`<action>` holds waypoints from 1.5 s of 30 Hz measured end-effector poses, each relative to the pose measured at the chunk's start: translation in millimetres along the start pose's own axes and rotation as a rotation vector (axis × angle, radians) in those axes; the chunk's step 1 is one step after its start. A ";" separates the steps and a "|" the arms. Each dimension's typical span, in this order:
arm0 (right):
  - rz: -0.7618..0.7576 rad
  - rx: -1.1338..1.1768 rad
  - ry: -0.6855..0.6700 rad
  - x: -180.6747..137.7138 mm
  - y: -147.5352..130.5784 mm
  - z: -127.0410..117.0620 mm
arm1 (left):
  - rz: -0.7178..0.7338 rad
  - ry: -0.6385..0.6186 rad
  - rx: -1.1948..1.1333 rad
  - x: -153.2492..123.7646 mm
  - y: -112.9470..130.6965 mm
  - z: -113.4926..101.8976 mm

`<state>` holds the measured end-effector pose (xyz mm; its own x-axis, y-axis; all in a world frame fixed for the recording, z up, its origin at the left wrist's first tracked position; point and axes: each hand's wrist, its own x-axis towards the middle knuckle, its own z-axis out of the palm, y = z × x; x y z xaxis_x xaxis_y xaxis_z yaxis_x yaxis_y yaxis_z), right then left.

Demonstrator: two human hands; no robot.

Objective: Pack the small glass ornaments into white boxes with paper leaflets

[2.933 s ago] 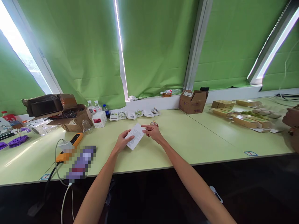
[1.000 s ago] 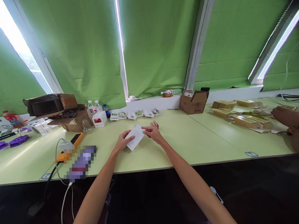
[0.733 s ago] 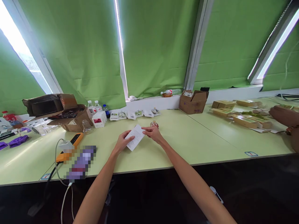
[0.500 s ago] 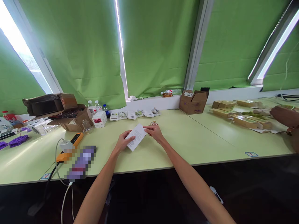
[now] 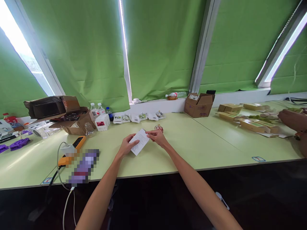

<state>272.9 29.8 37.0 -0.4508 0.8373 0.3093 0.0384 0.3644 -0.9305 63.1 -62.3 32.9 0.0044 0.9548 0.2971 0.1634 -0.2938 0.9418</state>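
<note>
My left hand [image 5: 126, 145] is closed on a white printed card [image 5: 139, 142], its thumb lying across the face with small dark text. At the card's upper right corner, my right hand [image 5: 157, 137] pinches the edge between thumb and fingers. The card is tilted and held above the pale green table [image 5: 192, 143]. Just beyond my right hand sits a small reddish and gold trinket [image 5: 159, 127], partly hidden by the hand. Farther back, several small white cards and clear round ornaments [image 5: 142, 116] lie in a row.
On the left are a stack of white cards [image 5: 102, 122], an open cardboard box [image 5: 76, 124], an orange power strip [image 5: 79, 142] and a blurred-out phone [image 5: 83, 167] with a cable. A brown carton [image 5: 199, 104] stands at the back. Another person's hand [image 5: 291, 118] is at right near yellowish boxes [image 5: 254, 124].
My right hand has shifted slightly left along the card's upper corner, uncovering more of the trinket behind it. My left hand keeps its hold nearly unchanged.
</note>
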 end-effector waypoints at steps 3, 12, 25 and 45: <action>-0.003 0.017 -0.013 -1.1 -0.6 0.3 | 0.006 0.012 0.001 0.0 0.1 -0.3; -0.015 0.105 -0.057 -1.8 -2.5 1.3 | 0.023 0.049 0.002 4.2 -6.5 -2.6; -0.053 0.061 0.100 0.6 -1.7 -1.5 | 0.035 0.217 -0.013 10.5 -17.1 -8.4; 0.129 -0.008 -0.194 -2.6 9.8 8.4 | 0.038 0.077 -0.049 7.9 -15.3 -6.4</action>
<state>267.0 27.9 25.4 -0.6046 0.7835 0.1433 0.1139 0.2631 -0.9580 54.3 -50.5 21.9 -0.0664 0.9372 0.3425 0.1157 -0.3337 0.9356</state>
